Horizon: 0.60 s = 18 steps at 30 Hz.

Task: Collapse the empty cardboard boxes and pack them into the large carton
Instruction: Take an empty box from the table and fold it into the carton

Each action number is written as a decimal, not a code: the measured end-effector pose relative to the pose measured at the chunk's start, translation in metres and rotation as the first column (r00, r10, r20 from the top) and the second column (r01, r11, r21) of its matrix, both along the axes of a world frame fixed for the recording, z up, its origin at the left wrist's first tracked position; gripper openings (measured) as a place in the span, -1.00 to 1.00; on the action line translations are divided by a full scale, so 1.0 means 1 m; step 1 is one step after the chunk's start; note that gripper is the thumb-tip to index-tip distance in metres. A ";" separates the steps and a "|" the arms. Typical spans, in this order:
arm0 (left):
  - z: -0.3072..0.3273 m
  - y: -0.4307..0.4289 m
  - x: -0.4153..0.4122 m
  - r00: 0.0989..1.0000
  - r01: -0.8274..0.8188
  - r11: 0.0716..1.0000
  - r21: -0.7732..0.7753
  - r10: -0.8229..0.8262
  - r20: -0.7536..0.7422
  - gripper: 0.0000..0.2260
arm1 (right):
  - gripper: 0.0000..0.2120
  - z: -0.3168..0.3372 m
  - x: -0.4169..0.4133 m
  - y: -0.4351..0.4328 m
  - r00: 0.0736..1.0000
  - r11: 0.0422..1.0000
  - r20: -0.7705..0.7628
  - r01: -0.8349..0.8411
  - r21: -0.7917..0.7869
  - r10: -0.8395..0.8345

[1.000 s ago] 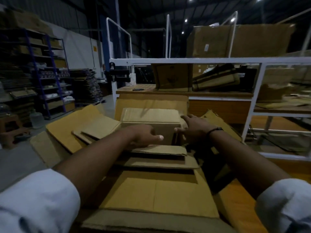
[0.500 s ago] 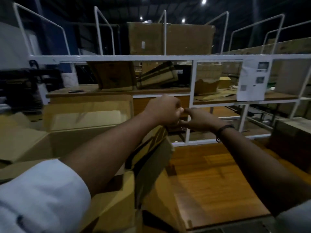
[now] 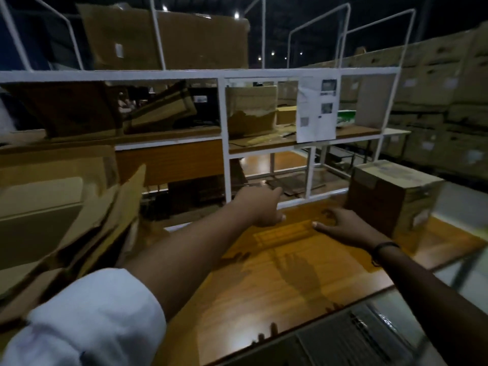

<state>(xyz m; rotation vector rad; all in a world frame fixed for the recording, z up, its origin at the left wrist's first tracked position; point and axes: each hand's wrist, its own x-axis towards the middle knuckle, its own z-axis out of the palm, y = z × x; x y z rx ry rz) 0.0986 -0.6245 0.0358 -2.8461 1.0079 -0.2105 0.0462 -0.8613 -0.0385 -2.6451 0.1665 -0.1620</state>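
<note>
A closed, upright cardboard box stands on the wooden table at the right. My right hand reaches toward it with fingers spread, just left of the box and holding nothing. My left hand stretches over the table's far edge with fingers extended, also empty. At the left stands the large carton, its flaps up, with flattened cardboard sheets leaning out of its right side.
A white metal shelf frame runs along the back of the table, with cardboard pieces and a printed paper sheet on it. Stacked cartons fill the far right. A grey grille lies below the table's front edge.
My view has swung right from the large carton to the table. Both hands left the flattened cardboard in the carton and now reach toward the upright box at the right.
</note>
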 end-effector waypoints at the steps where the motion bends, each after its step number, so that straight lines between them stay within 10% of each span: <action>1: -0.007 -0.011 0.003 1.000 -0.003 1.000 0.002 0.003 -0.004 -0.35 | -0.32 -0.008 -0.003 -0.015 0.999 1.000 -0.021 0.026 -0.002 -0.026; 18: -0.129 -0.137 0.064 0.951 -0.059 0.966 -0.252 -0.023 -0.309 -0.38 | -0.41 -0.071 0.012 -0.165 0.985 0.985 0.024 0.173 0.009 -0.173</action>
